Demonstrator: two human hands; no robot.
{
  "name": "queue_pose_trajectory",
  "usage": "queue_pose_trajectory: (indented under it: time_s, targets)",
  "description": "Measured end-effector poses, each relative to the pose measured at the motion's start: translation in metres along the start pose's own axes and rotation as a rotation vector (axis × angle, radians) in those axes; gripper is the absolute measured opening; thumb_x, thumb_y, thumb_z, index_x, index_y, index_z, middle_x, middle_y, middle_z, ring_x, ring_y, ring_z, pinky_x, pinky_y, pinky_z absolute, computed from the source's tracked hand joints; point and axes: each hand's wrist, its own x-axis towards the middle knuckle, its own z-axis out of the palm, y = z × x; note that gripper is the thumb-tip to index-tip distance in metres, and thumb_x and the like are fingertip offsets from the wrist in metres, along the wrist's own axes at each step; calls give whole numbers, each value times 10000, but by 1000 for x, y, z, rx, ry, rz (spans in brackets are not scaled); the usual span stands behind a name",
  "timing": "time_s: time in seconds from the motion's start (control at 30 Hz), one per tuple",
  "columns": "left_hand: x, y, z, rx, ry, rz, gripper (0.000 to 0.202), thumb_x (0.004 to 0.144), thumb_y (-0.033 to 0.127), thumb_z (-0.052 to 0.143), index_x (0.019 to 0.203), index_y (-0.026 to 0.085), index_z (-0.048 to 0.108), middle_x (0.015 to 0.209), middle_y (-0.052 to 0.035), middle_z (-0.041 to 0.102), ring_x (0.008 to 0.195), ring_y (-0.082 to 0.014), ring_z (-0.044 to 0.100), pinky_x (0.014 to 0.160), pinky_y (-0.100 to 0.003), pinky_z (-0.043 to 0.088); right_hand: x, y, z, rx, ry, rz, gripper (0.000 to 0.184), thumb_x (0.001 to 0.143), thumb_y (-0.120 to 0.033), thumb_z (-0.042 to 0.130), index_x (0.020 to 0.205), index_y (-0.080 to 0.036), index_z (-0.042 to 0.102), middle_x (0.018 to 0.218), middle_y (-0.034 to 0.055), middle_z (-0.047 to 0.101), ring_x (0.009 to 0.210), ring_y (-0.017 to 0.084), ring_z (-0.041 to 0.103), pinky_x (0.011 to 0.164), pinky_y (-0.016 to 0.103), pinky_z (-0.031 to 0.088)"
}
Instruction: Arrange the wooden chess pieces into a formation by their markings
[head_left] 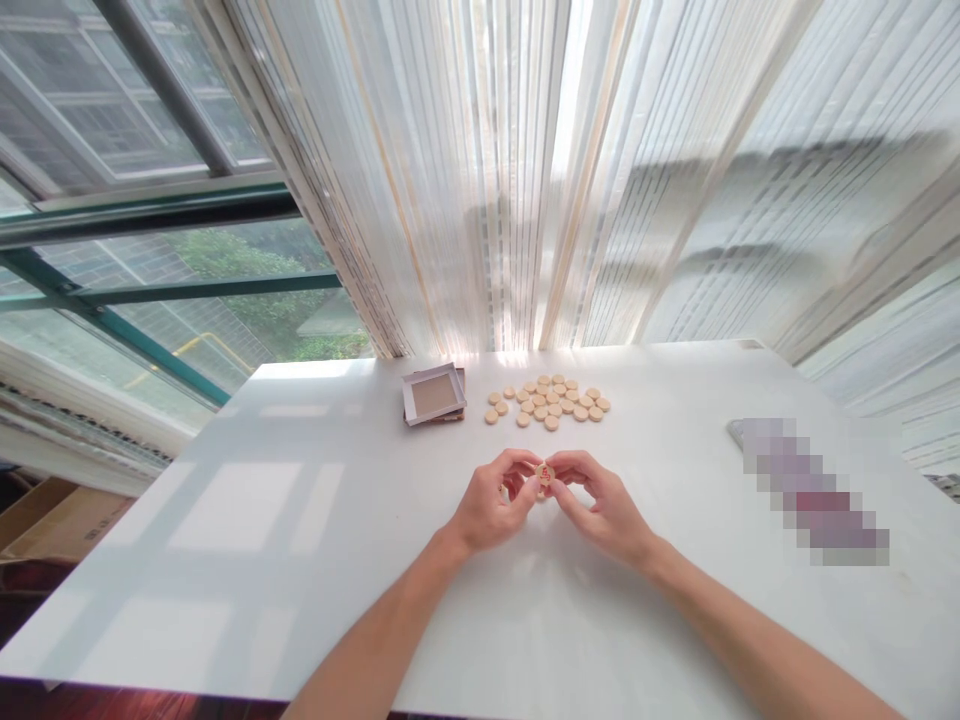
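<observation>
Between my two hands, a round wooden xiangqi piece with a red character is held up, its marked face turned towards me. My left hand pinches it from the left with thumb and fingertips. From the right, my right hand grips the same piece in a like pinch. Just under it a pale edge shows, perhaps another piece, partly hidden by the fingers. Beyond my hands, several plain-looking wooden discs lie loosely scattered on the white table.
A shallow open cardboard box sits on a brownish layer, left of the discs. At the right lies a blurred-out object. Striped sheer curtains hang along the table's far edge. A cardboard carton stands low at the left, below the window.
</observation>
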Motion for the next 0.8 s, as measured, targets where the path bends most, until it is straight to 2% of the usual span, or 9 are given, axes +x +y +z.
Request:
queue_pose_trajectory:
  time_s: [0.4, 0.8]
  targets:
    - [0, -2, 1, 3, 12, -36, 216, 913, 323, 622, 1069, 177, 590, 792, -17, 671, 644, -111, 616, 601, -220, 469, -3, 5, 0, -74, -11, -54, 174, 943, -223, 600, 1116, -243, 601, 1005, 50, 698, 853, 189, 695, 797, 351, 588]
    - [1, 0, 1, 16, 67, -65, 196, 916, 367, 624, 955, 175, 634, 754, -25, 717, 660, -126, 640, 614, -227, 470, -4, 6, 4, -190, -21, -161, 257, 902, -162, 628, 1134, -259, 578, 960, 27, 704, 788, 168, 671, 757, 334, 588]
